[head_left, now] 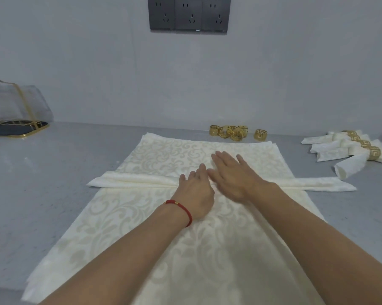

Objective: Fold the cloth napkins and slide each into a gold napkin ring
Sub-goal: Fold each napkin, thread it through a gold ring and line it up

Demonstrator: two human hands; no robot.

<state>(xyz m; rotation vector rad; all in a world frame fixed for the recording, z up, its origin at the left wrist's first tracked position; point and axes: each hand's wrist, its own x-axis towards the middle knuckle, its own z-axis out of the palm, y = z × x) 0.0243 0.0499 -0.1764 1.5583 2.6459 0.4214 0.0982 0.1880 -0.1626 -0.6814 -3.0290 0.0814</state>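
Note:
A cream damask napkin folded into a long narrow strip lies crosswise on a stack of flat cream napkins. Both my hands press on the strip's middle. My left hand, with a red cord on its wrist, lies flat with fingers pointing away. My right hand rests beside it, fingers straight and spread over the fold. Several gold napkin rings stand loose at the back of the table.
Several rolled napkins in gold rings lie at the right. A gold-framed holder with grey cloth stands at the far left. The grey tabletop meets a wall with a row of sockets.

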